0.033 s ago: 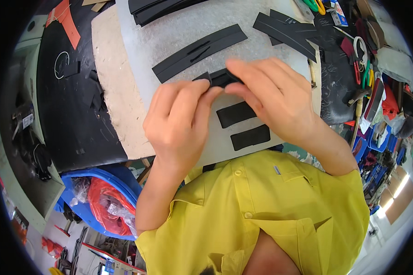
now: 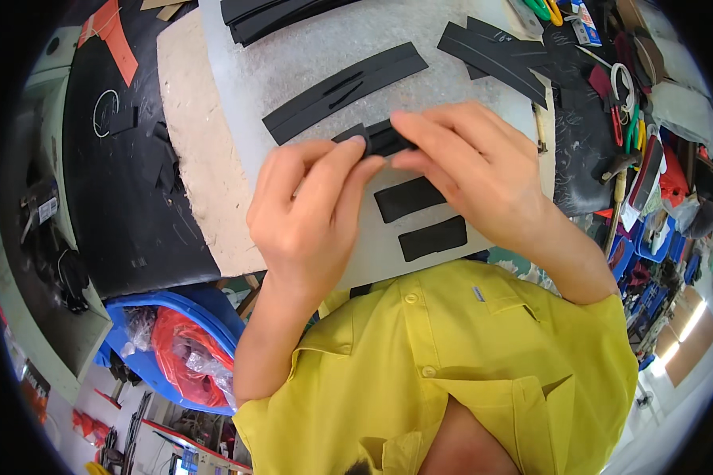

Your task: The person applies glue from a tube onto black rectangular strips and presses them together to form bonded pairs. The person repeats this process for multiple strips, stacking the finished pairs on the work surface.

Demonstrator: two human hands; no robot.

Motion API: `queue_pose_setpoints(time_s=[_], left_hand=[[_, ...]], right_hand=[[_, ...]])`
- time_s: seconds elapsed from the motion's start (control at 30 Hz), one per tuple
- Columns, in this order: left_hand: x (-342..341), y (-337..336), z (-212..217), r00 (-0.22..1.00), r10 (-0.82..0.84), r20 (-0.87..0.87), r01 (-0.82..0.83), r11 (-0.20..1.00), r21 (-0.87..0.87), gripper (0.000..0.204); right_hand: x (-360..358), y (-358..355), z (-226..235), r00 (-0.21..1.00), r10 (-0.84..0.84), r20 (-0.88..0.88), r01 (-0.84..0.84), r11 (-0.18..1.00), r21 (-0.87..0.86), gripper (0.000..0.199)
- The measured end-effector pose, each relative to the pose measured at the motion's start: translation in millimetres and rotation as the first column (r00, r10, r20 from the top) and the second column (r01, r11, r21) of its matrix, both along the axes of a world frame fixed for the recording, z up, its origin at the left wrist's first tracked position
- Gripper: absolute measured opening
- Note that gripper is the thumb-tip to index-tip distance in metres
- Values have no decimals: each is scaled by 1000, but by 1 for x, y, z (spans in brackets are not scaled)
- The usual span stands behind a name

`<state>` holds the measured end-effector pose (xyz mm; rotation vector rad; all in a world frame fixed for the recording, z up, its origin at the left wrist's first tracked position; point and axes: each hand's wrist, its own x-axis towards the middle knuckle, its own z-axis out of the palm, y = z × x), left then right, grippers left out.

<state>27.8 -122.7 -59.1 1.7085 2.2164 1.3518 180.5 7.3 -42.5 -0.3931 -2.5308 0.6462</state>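
Note:
Between my two hands, over the pale work board [image 2: 245, 95], is a black strip [image 2: 384, 138] with folded or layered edges. My left hand [image 2: 305, 206] pinches its left end between thumb and forefinger. My right hand [image 2: 479, 170] grips the right end the same way, and its fingers hide part of the strip. Just beyond lies a longer, curved black strip [image 2: 309, 101] with slits in its middle. Nearer to me, beside my right hand, are two short black pieces, an upper one [image 2: 404, 199] and a lower one [image 2: 433, 238].
A stack of black strips [image 2: 269, 17] lies at the far edge, with crossed black strips [image 2: 491, 59] at far right. Black scraps [image 2: 162, 158] and an orange piece [image 2: 119, 47] are on the left. Hand tools [image 2: 630, 131] crowd the right. A blue bin [image 2: 131, 336] stands at lower left.
The held strip has turned slightly between my fingers, and more of its upper face shows. My right fingertips have shifted a little; the things on the board have stayed put.

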Motion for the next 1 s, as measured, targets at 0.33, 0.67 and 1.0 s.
queue_pose_setpoints(time_s=[0.33,0.67,1.0], left_hand=[[-8,-2,-4,990,-127,-58,127,992,-17,37],[-10,-2,-4,988,-138,-76,136,990,-28,34],[-9,-1,-4,984,-143,-103,140,989,-38,33]], right_hand=[[8,6,3,983,92,156,-98,995,34,54],[7,5,-5,984,108,144,-127,982,136,51],[6,5,-8,982,110,154,-141,968,208,50]])
